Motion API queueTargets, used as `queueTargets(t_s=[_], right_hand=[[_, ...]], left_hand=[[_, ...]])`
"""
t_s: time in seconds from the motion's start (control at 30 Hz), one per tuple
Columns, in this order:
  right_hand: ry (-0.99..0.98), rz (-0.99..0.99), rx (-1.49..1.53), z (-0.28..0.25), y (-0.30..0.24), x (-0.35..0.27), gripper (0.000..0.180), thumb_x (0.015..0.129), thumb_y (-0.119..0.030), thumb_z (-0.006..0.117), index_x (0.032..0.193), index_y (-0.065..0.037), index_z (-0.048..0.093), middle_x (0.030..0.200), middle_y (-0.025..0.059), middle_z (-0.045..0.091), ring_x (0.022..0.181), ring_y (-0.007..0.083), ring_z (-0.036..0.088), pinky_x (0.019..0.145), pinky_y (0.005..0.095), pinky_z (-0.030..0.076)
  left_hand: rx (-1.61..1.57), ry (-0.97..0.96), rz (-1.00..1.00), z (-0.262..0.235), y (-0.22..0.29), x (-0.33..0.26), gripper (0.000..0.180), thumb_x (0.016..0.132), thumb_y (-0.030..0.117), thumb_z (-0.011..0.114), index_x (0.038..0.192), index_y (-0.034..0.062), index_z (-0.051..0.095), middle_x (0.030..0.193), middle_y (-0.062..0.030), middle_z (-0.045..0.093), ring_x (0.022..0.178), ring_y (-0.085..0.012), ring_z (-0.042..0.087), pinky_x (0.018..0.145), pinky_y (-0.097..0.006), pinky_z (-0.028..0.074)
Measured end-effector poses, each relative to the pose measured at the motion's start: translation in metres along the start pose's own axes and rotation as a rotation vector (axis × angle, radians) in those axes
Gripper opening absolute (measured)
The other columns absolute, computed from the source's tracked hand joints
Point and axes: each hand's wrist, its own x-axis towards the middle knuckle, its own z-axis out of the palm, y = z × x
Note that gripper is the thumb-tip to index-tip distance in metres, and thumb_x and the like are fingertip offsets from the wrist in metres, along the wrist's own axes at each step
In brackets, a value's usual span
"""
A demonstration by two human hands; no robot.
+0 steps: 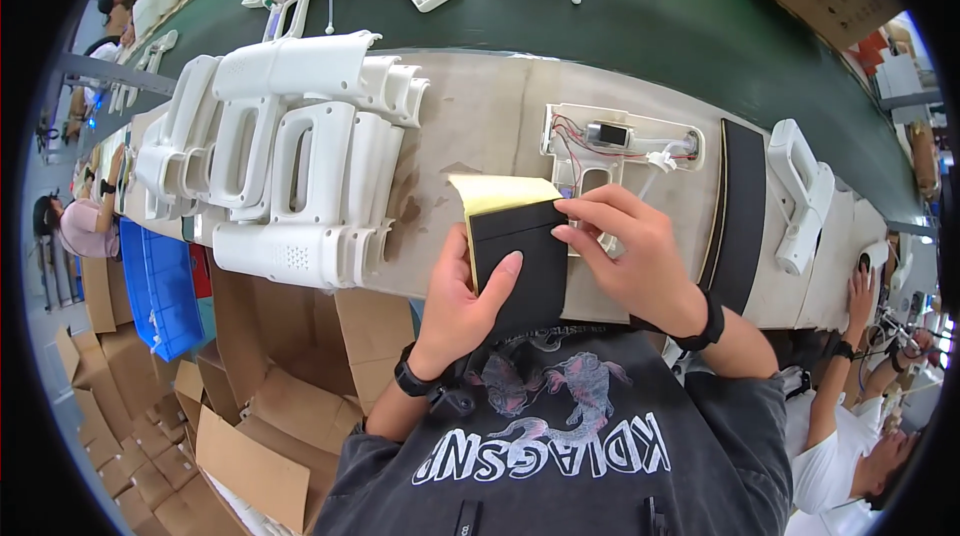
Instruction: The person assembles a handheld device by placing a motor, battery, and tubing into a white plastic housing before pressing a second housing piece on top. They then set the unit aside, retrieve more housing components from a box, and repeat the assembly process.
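My left hand (462,298) is closed around a black foam sheet (525,261) in front of my chest, its thumb lying on the black face. Yellow backing paper (505,193) stands out along the sheet's top and left edges. At the top right corner, the thumb and forefinger of my right hand (630,241) pinch the sheet's edge. Behind my hands lies an opened white device half (625,141), with red wires and a dark motor (607,134) inside; its handle is partly covered by my right hand.
Stacked white shell halves (285,156) fill the table's left side. To the right lie a long black strip (735,206) and a white device (800,196). Beyond runs a green conveyor belt (460,31) carrying opened devices. Cardboard boxes (255,456) and a blue bin (160,286) stand lower left. A co-worker (850,436) sits at right.
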Motion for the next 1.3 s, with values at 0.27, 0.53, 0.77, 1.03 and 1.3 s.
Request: queueTargets(t_s=[0.27,0.53,0.77,1.03,1.3], right_hand=[[-0.151,0.203,0.387,0.002,-0.001,-0.003,0.035,0.084,-0.002,0.081,0.118,0.001,0.074,0.103,0.0088,0.07,0.089,0.0149,0.067,0.081,0.0272,0.055],[-0.386,0.414,0.838,-0.019,0.0,0.012,0.032,0.088,-0.004,0.079,0.119,0.003,0.073,0.111,0.0066,0.069,0.103,0.0148,0.068,0.095,0.0295,0.055],[-0.184,0.399,0.724,-0.03,0.02,0.021,0.032,0.085,0.0,0.079,0.116,0.0,0.068,0.119,0.0074,0.066,0.115,0.0138,0.06,0.099,0.0304,0.048],[-0.016,-0.119,-0.177,0.012,0.042,-0.002,0.045,0.071,-0.004,0.086,0.113,-0.01,0.072,0.113,0.0079,0.071,0.106,0.0273,0.061,0.096,0.0383,0.046],[0.043,0.032,-0.224,0.019,0.055,-0.008,0.05,0.07,-0.009,0.088,0.118,-0.012,0.073,0.114,0.0055,0.073,0.102,0.0265,0.06,0.094,0.0371,0.046]], left_hand=[[0.58,-0.051,0.276,-0.023,0.001,-0.021,0.041,0.093,0.013,0.075,0.122,-0.0037,0.05,0.1,-0.0205,0.07,0.091,-0.0262,0.071,0.079,-0.036,0.055],[0.439,-0.136,0.261,-0.033,0.005,-0.02,0.035,0.093,0.012,0.075,0.118,-0.0022,0.055,0.101,-0.0211,0.071,0.089,-0.0316,0.072,0.078,-0.039,0.055],[0.519,-0.065,0.328,-0.033,0.019,-0.009,0.038,0.093,0.01,0.074,0.126,-0.0017,0.059,0.106,-0.0175,0.072,0.094,-0.0247,0.072,0.081,-0.034,0.055],[0.492,0.264,0.303,-0.023,0.019,0.061,0.054,0.098,0.015,0.07,0.145,-0.002,0.05,0.124,-0.0203,0.066,0.111,-0.0261,0.066,0.097,-0.037,0.052],[1.228,0.211,0.448,-0.013,-0.021,0.069,0.054,0.095,0.014,0.069,0.145,0.0047,0.05,0.153,-0.0194,0.039,0.139,-0.0425,0.038,0.114,-0.055,0.033]])
